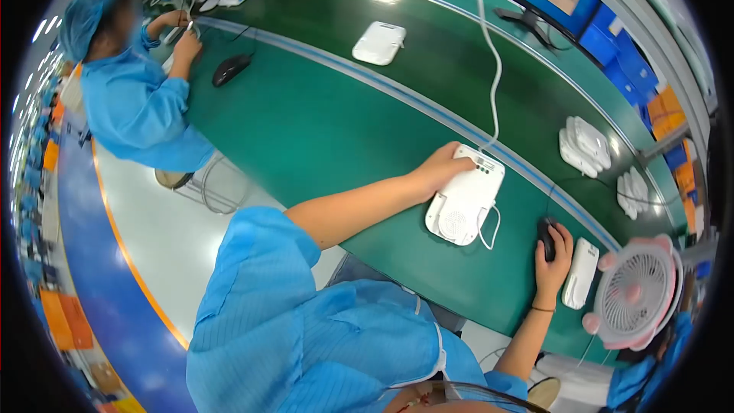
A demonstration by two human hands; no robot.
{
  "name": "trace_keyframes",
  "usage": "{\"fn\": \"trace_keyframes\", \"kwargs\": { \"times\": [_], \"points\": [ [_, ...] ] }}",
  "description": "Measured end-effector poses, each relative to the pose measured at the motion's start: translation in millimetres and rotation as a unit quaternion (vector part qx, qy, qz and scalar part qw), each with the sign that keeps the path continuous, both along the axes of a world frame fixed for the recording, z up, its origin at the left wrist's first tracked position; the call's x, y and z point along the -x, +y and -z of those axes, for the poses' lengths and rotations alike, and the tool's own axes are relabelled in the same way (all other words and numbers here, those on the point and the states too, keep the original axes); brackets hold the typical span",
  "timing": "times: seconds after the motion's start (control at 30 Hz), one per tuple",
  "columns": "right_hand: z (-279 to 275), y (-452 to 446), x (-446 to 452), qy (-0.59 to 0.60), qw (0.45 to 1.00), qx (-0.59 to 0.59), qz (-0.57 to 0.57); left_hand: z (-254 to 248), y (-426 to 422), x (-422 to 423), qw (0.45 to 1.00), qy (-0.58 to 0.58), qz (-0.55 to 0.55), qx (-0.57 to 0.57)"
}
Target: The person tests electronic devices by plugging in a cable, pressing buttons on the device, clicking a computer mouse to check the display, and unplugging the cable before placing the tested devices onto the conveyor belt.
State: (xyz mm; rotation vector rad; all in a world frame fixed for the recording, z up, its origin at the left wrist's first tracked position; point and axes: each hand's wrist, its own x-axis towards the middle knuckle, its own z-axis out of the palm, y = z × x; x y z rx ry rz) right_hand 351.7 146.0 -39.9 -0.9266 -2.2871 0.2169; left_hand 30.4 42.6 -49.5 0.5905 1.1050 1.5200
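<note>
White device gripped by left fingers, arm outstretched; right fingers curled round mouse.

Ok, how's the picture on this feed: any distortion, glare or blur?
Head view: strong fisheye bowing along the dark green belt, corners black; head view: bright glare on that belt near the top; head view: the white device in the left hand looks fairly sharp.

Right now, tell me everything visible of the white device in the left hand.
The white device is a rounded, flat casing that looks like plastic, with its broad face towards the camera. Small green spots show near its top, a round perforated patch near its bottom. A white cord runs down to its top edge; a thin white loop hangs by its lower right side. The left hand grips its upper left edge, over the green worktop.
</note>
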Motion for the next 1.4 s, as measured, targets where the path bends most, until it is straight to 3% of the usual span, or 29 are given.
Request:
{"fn": "trace_keyframes", "kwargs": {
  "times": [0.4,0.57,0.97,1.4],
  "points": [
    [-16,-8,4,0.005,0.999,0.033,0.012,-14,-1,-4,0.999,-0.047,0.024,0.000],
    [-6,-1,-1,0.003,0.999,0.032,0.000,-2,1,-2,0.997,0.066,0.022,0.011],
    [-5,-2,0,-0.003,0.999,0.050,0.013,-13,-3,-4,0.995,0.088,0.040,0.039],
    [-3,3,-1,-0.012,0.998,0.053,0.008,-22,-6,-4,0.972,0.211,0.077,0.069]
  ]
}}
